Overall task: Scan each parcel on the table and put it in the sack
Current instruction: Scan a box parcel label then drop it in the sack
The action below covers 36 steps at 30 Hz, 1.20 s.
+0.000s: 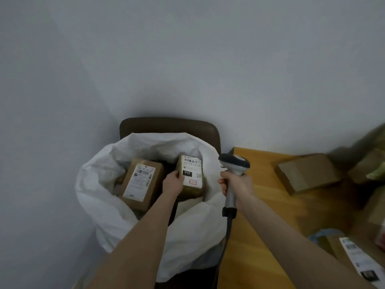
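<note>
Head view, looking down: at centre frame the left hand (173, 182) holds a labelled cardboard parcel (190, 176) inside the mouth of an open white sack (104, 205), its fingers (177, 174) wrapped round the parcel's left edge. Just left of it, another labelled box (139, 182) lies in the sack. The right hand (237, 184), right of centre, grips the handle of a grey barcode scanner (234, 163), fingers closed around it. Further right, a wooden counter (260, 205) carries a blurred brown box (306, 174). A dark chair back (168, 126) rises behind the sack.
</note>
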### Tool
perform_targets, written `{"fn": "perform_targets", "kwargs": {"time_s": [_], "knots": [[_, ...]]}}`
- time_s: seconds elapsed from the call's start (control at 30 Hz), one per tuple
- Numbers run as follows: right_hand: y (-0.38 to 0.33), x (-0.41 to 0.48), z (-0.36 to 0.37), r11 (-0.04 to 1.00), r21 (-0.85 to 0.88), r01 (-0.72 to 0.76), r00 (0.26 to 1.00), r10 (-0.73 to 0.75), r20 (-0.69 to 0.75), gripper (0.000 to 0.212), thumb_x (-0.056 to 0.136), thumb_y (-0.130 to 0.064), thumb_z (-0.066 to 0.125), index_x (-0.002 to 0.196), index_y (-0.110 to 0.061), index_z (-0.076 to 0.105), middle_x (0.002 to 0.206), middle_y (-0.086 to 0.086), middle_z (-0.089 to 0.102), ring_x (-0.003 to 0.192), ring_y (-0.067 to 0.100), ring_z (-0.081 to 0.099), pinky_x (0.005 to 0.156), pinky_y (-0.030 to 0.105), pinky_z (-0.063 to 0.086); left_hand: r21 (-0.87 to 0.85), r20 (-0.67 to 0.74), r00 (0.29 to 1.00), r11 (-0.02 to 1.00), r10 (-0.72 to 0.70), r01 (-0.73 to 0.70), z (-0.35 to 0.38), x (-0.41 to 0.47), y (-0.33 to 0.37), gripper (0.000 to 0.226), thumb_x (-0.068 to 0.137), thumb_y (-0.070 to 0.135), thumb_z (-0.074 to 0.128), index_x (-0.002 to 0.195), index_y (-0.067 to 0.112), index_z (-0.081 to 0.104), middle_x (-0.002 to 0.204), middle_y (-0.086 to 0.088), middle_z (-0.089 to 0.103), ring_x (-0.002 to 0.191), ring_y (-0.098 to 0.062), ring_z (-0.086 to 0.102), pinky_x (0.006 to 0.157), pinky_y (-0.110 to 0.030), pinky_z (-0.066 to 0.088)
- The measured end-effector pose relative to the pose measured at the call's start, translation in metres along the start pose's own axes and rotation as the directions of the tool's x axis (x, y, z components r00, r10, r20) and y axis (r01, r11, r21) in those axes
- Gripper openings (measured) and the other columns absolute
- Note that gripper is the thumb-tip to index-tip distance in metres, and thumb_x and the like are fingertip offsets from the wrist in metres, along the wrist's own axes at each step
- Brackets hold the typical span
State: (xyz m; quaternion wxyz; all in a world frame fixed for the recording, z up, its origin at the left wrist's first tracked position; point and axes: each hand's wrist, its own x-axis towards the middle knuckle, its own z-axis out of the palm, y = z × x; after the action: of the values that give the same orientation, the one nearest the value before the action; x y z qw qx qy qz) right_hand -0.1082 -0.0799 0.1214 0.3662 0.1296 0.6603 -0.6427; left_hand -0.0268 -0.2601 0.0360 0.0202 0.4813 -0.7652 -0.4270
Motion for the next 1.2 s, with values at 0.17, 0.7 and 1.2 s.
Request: {"fn": "perform_targets", "kwargs": {"time_s": [0.17, 0.7, 1.2], "knots": [[-0.001, 0.016, -0.014, 1.000, 0.013, -0.021, 0.998, 0.022, -0.064, 0.004, 0.085, -0.008, 0.069, 0.083, -0.006, 0.066, 0.058, 0.004, 0.067, 0.049, 0.012, 0.057, 0.053, 0.024, 0.051, 0.149, 0.009, 1.000, 0.989, 0.013, -0.014, 0.016, 0.013, 0.012, 0.036, 0.099, 0.023, 0.047, 0.132, 0.009, 0.051, 0.129, -0.014, 0.057, 0.114, -0.028, 0.057, 0.091, -0.033, 0.046], [-0.074, -0.045, -0.172, 0.963, 0.176, 0.202, 0.911, -0.119, -0.395, 0.013, 0.085, -0.010, 0.071, 0.081, 0.000, 0.064, 0.061, 0.010, 0.063, 0.051, 0.020, 0.056, 0.055, 0.032, 0.050, 0.175, 0.244, 0.820, 0.808, 0.518, -0.563, 0.119, -0.092, 0.242, 0.046, 0.093, 0.017, 0.053, 0.139, 0.015, 0.043, 0.141, -0.010, 0.042, 0.119, -0.027, 0.052, 0.098, -0.036, 0.046], [-0.089, -0.072, -0.484, 0.938, 0.226, 0.262, 0.832, -0.101, -0.545, 0.013, 0.082, -0.006, 0.069, 0.084, -0.001, 0.057, 0.059, 0.013, 0.061, 0.051, 0.023, 0.055, 0.055, 0.034, 0.046, 0.034, 0.485, 0.773, 0.874, 0.409, -0.484, 0.325, -0.268, 0.349, 0.044, 0.090, 0.033, 0.060, 0.126, 0.008, 0.056, 0.119, -0.013, 0.065, 0.106, -0.028, 0.062, 0.081, -0.033, 0.052]]}}
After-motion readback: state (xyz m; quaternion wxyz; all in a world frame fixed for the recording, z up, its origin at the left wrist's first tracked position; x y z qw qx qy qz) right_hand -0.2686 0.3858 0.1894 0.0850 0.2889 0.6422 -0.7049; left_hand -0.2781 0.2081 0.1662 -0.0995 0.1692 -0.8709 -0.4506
